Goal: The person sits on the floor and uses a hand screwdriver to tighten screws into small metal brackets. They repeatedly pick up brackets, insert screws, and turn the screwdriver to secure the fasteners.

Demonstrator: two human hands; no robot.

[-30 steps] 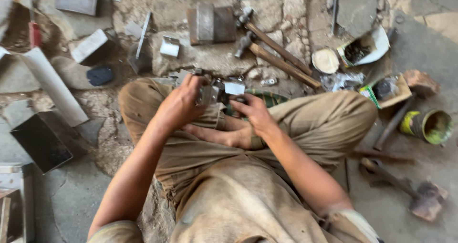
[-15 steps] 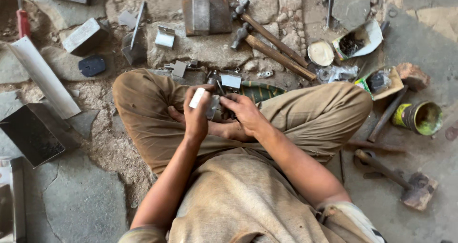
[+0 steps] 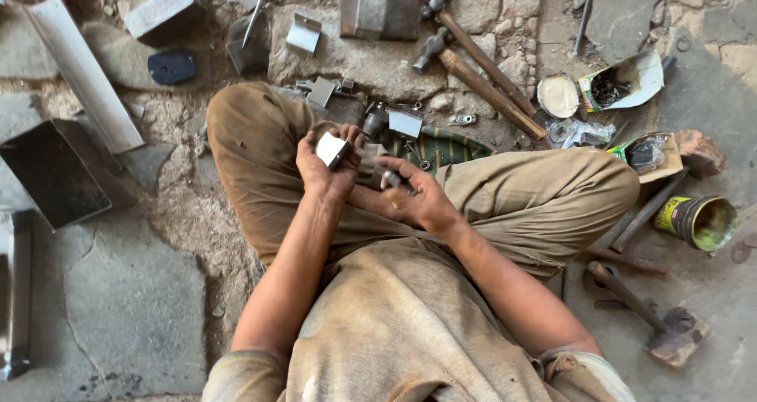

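Observation:
I sit cross-legged on a stone floor. My left hand (image 3: 325,173) grips a small shiny bent metal piece (image 3: 331,148) above my left knee. My right hand (image 3: 414,197) is closed around a small dark metal part (image 3: 394,181), just to the right of the left hand; the two hands are close together over my lap. In front of my shins lie more small metal pieces (image 3: 406,123) and a dark cylinder-like part (image 3: 373,123).
Two wooden-handled hammers (image 3: 481,74) lie ahead on the stones beside a metal block (image 3: 378,6). A tin can (image 3: 698,220) and open cartons with small parts (image 3: 623,82) sit at right. Another hammer (image 3: 646,323) lies lower right. A metal channel (image 3: 83,74) and dark tray (image 3: 51,173) sit left.
The view shifted closer and downward. My hands drew back from the floor toward my lap, and the left hand turned the shiny piece upward.

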